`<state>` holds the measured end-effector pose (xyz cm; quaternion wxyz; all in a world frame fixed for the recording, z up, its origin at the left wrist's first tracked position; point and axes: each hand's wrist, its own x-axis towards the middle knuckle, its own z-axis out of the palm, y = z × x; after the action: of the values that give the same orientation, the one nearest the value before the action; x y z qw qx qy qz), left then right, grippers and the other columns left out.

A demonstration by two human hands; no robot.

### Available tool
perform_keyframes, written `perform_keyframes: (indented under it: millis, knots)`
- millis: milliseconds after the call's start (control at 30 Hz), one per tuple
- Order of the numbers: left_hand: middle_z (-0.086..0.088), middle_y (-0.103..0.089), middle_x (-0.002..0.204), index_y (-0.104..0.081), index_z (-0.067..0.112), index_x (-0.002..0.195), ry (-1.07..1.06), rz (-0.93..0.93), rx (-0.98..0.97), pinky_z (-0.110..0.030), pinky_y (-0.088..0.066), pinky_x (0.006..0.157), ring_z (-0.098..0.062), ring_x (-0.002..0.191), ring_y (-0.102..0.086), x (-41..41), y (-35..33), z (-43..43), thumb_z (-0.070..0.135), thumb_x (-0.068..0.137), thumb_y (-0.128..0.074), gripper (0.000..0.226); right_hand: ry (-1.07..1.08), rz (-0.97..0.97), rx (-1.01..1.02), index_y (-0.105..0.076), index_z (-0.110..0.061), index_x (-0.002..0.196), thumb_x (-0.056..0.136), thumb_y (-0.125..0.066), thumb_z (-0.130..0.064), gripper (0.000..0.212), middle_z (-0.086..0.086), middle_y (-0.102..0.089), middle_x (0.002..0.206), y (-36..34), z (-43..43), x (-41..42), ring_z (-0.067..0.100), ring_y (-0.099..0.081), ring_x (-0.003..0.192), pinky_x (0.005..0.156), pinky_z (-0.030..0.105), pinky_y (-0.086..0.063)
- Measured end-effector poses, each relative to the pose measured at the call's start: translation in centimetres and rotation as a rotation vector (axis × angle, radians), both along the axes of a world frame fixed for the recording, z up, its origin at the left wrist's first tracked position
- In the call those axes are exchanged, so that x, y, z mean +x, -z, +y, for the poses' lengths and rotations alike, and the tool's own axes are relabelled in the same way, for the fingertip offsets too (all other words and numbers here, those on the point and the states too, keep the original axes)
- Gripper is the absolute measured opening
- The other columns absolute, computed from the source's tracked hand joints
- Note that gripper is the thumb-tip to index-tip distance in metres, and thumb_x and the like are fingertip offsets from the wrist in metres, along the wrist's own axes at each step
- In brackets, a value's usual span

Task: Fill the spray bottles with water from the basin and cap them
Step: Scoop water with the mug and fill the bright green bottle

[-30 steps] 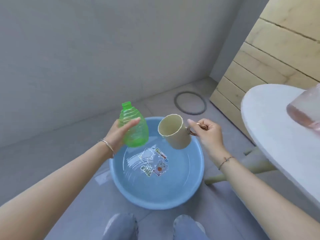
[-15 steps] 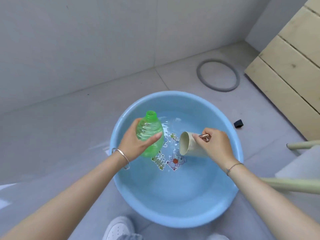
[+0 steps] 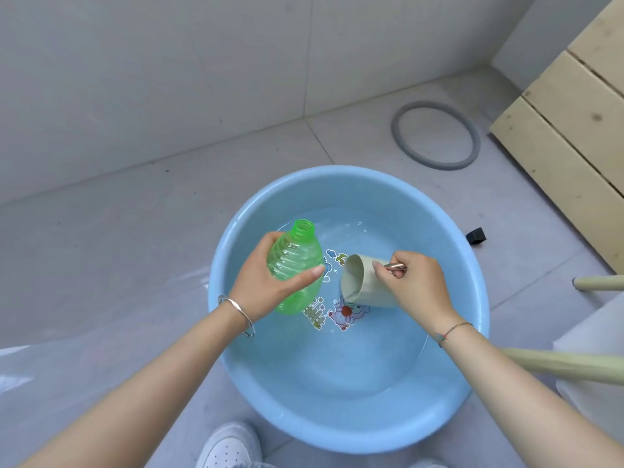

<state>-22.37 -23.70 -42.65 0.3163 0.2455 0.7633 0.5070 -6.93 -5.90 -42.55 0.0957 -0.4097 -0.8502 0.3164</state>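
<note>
A round blue basin (image 3: 236, 231) with water and a cartoon print on its bottom sits on the grey floor. My left hand (image 3: 263, 285) grips a green ribbed bottle (image 3: 293, 261) over the basin; the bottle has no cap and its open neck points away from me. My right hand (image 3: 415, 288) holds a beige cup (image 3: 361, 285) by its metal handle. The cup lies tipped on its side, mouth towards the bottle, low in the basin at the water.
A grey rubber ring (image 3: 435, 135) lies on the floor behind the basin. Pale wooden boards (image 3: 574, 113) stand at the right. A small black object (image 3: 476, 235) sits beside the basin. A white table edge and its beige legs (image 3: 567, 364) are at the right. My white shoe (image 3: 229, 445) is below.
My view has dropped down over the basin. Both hands have lowered into it, and the cup has tipped from upright onto its side at the water.
</note>
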Motion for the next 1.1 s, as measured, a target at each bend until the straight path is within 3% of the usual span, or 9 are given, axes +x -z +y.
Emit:
perform_keyframes:
  millis: [167, 233, 400, 500, 600, 667, 833, 967, 1100]
  knots:
    - [0.015, -0.067, 0.098, -0.054, 0.031, 0.107, 0.003, 0.008, -0.014, -0.011, -0.046, 0.076, 0.001, 0.089, -0.064, -0.1, 0.3, -0.5, 0.066, 0.049, -0.077, 0.071, 0.183, 0.161, -0.23, -0.036, -0.012, 0.054, 0.085, -0.07, -0.023, 0.047, -0.005, -0.039, 0.048, -1.1, 0.8, 1.0, 0.008, -0.028, 0.044, 0.044, 0.017, -0.02]
    - [0.018, -0.067, 0.096, -0.053, 0.033, 0.105, 0.01, 0.016, -0.023, -0.008, -0.045, 0.075, 0.003, 0.088, -0.063, -0.2, 0.3, -0.6, 0.067, 0.048, -0.077, 0.071, 0.269, 0.258, -0.333, -0.032, -0.014, 0.054, 0.085, -0.069, -0.02, 0.049, -0.012, -0.032, 0.041, -2.1, 1.0, 1.6, 0.007, -0.024, 0.041, 0.044, 0.019, -0.02]
    - [0.028, -0.063, 0.1, -0.052, 0.04, 0.107, 0.102, 0.094, -0.068, -0.009, -0.043, 0.082, 0.008, 0.096, -0.059, 0.1, 0.3, -0.6, 0.068, 0.047, -0.077, 0.071, 0.317, 0.479, -0.435, -0.037, -0.012, 0.059, 0.083, -0.071, -0.023, 0.043, 0.009, -0.027, 0.066, -5.5, 1.1, 2.8, 0.02, -0.026, 0.065, 0.056, 0.025, -0.023]
    - [0.032, -0.059, 0.109, -0.051, 0.045, 0.113, 0.169, 0.149, -0.089, 0.0, -0.034, 0.085, 0.015, 0.104, -0.053, 0.7, 0.2, -0.3, 0.069, 0.047, -0.076, 0.074, 0.275, 0.547, -0.433, -0.036, -0.013, 0.058, 0.076, -0.074, -0.024, 0.043, -0.007, -0.035, 0.048, -7.9, 0.8, 3.2, 0.009, -0.043, 0.05, 0.055, 0.016, -0.029]
    - [0.036, -0.056, 0.107, -0.048, 0.05, 0.106, 0.221, 0.184, -0.104, 0.003, -0.03, 0.084, 0.018, 0.105, -0.049, 1.3, 0.0, 0.3, 0.064, 0.05, -0.08, 0.066, 0.224, 0.551, -0.381, -0.041, -0.011, 0.054, 0.065, -0.083, -0.039, 0.052, 0.007, -0.047, 0.057, -9.3, 0.7, 3.6, 0.014, -0.054, 0.061, 0.06, 0.02, -0.034]
    - [0.032, -0.057, 0.109, -0.049, 0.048, 0.108, 0.245, 0.209, -0.106, 0.002, -0.031, 0.085, 0.015, 0.105, -0.05, 1.7, 0.0, 0.5, 0.067, 0.049, -0.079, 0.069, 0.208, 0.526, -0.317, -0.041, -0.003, 0.058, 0.064, -0.082, -0.042, 0.056, 0.014, -0.044, 0.064, -9.7, 0.6, 3.9, 0.019, -0.043, 0.063, 0.056, 0.021, -0.03]
    - [0.026, -0.059, 0.113, -0.05, 0.043, 0.113, 0.266, 0.218, -0.089, -0.002, -0.034, 0.088, 0.011, 0.106, -0.052, 2.2, 0.0, 0.8, 0.053, 0.056, -0.088, 0.069, 0.126, 0.471, -0.1, -0.036, -0.008, 0.054, 0.075, -0.079, -0.019, 0.049, -0.006, -0.031, 0.049, -10.8, -0.5, 3.8, 0.009, -0.026, 0.051, 0.046, 0.019, -0.021]
    - [0.024, -0.059, 0.114, -0.052, 0.04, 0.116, 0.272, 0.198, -0.099, -0.01, -0.038, 0.093, 0.007, 0.107, -0.053, 2.4, 0.1, 1.0, 0.056, 0.054, -0.086, 0.073, 0.067, 0.424, 0.044, -0.037, -0.002, 0.057, 0.076, -0.079, -0.016, 0.048, 0.009, -0.038, 0.059, -11.4, -1.0, 3.6, 0.008, -0.03, 0.053, 0.048, 0.016, -0.023]
    - [0.024, -0.058, 0.113, -0.051, 0.042, 0.115, 0.278, 0.188, -0.1, -0.009, -0.038, 0.09, 0.005, 0.107, -0.053, 2.6, 0.0, 1.0, 0.059, 0.053, -0.084, 0.073, 0.02, 0.405, 0.144, -0.034, -0.015, 0.055, 0.075, -0.075, -0.026, 0.047, 0.001, -0.041, 0.063, -11.6, -1.4, 3.4, 0.005, -0.036, 0.054, 0.051, 0.012, -0.026]
